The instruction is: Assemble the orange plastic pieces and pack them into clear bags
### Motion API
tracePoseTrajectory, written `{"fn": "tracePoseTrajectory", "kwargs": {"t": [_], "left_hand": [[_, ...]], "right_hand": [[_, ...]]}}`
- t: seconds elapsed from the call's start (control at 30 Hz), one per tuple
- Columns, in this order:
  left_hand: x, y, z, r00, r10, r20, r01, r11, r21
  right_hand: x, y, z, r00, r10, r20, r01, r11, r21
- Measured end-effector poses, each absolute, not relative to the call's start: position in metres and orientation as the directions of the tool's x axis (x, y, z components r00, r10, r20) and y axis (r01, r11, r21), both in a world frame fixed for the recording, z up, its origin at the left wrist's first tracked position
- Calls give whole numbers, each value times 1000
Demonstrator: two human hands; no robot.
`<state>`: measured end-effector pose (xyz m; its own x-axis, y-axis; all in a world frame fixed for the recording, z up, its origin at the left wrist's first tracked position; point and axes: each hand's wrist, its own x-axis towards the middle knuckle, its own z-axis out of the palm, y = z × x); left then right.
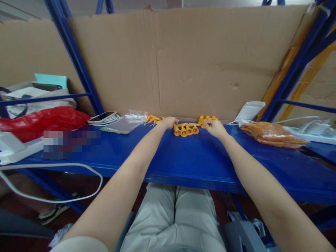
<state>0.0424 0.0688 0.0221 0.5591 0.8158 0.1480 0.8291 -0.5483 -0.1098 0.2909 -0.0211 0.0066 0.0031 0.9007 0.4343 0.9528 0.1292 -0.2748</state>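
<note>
Several yellow plastic parts with flared, cup-like ends (184, 131) lie in a row on the blue shelf. At the left end of this row is my left hand (169, 122), its fingers curled in at the parts; what they grip is hidden. My right hand (215, 128) is closed in a pinch at the row's right side. Whatever it pinches is too small to make out. Just behind the right fingertips stands a cluster of blocky yellow parts (207, 119). Slim yellow pieces (152, 119) lie left of my left hand, with tiny bits that look like screws (150, 123) near them.
A clear plastic bag (127, 122) and a phone (105, 117) on coiled white cable lie left, beside a red plastic bag (47, 119). To the right are a bagged orange bundle (271, 133) and a white power strip (315, 134). Cardboard (189, 63) walls the back.
</note>
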Motion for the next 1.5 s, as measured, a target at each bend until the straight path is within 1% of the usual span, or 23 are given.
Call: {"fn": "tracePoseTrajectory", "kwargs": {"t": [0.17, 0.27, 0.33, 0.47, 0.6, 0.7, 0.8, 0.87, 1.0, 1.17, 1.33, 1.43, 1.5], "left_hand": [[55, 73, 20, 529, 824, 202, 846, -531, -49], [60, 75, 18, 525, 823, 218, 843, -538, 1], [64, 77, 17, 516, 827, 224, 842, -538, 43], [69, 76, 16, 474, 849, 233, 856, -507, 105], [72, 77, 13, 450, 857, 251, 839, -502, 209], [72, 80, 10, 431, 871, 237, 831, -485, 271], [70, 84, 9, 400, 892, 210, 836, -449, 315], [67, 85, 11, 409, 890, 203, 829, -455, 326], [53, 86, 20, 441, 874, 206, 832, -484, 273], [26, 88, 29, 377, 902, 210, 903, -408, 132], [1, 89, 25, 365, 925, 106, 931, -364, -33], [-9, 90, 21, 355, 934, 42, 933, -350, -85], [-13, 92, 18, 384, 922, 46, 921, -379, -88]], "right_hand": [[304, -24, 10, 209, 878, 431, 945, -69, -319], [316, -22, 8, 320, 836, 445, 914, -150, -376], [323, -20, 5, 370, 811, 453, 894, -178, -412], [330, -18, 1, 402, 805, 437, 874, -194, -445], [331, -17, 0, 385, 825, 414, 877, -188, -443], [332, -15, -2, 377, 825, 421, 880, -177, -441], [334, -14, -3, 376, 824, 424, 879, -172, -445], [334, -14, -3, 386, 819, 425, 876, -181, -447], [334, -13, -3, 410, 800, 438, 869, -198, -453], [337, -11, -4, 406, 802, 437, 866, -186, -464], [334, -10, -3, 374, 817, 438, 884, -170, -436], [328, -10, -1, 340, 833, 436, 900, -154, -408], [325, -11, 0, 333, 838, 432, 904, -152, -401]]}}
